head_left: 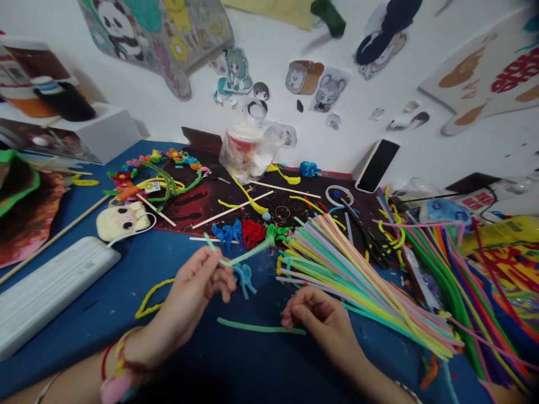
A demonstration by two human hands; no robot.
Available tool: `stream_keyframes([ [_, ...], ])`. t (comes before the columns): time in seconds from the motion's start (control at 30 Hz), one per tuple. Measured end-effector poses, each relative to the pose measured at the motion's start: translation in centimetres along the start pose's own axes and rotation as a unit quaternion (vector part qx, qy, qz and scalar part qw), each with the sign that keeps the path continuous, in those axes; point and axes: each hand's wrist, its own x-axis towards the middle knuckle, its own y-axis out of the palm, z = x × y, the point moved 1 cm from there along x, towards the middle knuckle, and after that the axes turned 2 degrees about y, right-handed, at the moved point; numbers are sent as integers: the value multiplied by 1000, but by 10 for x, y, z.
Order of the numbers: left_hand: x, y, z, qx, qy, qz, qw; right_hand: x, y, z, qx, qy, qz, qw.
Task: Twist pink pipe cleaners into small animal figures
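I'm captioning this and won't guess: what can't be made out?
All in the head view:
Pinched part of the bent pale green fuzzy stem: left hand covers it.
Whether the right hand touches the loose pale green fuzzy stem: curled fingers hide contact.
Left end of the long white plastic bar: cut by the picture's edge.
Inside the red and white tub: masked by crinkled clear plastic bag.

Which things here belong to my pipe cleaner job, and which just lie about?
Likely in the job:
bent green pipe cleaner in your left hand
loose green pipe cleaner by your right hand
pastel bundle

Probably lying about:
phone
bagged tub
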Motion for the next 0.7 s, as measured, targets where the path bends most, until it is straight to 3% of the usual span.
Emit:
stream_keyframes([
  [0.07,4,-3,-2,4,29,-23,999,-1,-1,1,-51,-43,-3,998],
  [0.13,4,-2,0,54,36,13,998,-4,-2,3,-135,-134,-34,981],
  [0.2,1,2,6,90,1,86,992,-7,-2,5,-247,-261,-70,931],
  [0.27,-6,7,14,104,-43,135,985,-10,1,5,-358,-366,-72,856],
  [0.33,-13,11,19,107,-77,153,979,-11,5,2,-431,-419,-41,798],
  [0.37,-15,13,22,106,-88,157,978,-11,7,-1,-448,-429,-25,784],
  [0.57,-19,18,30,112,-84,182,973,-7,11,-14,-440,-439,19,783],
  [0.63,-21,15,29,172,3,155,973,-7,12,-13,-422,-420,6,804],
  [0.7,-24,11,24,285,178,79,939,-8,13,-10,-399,-392,-7,829],
])
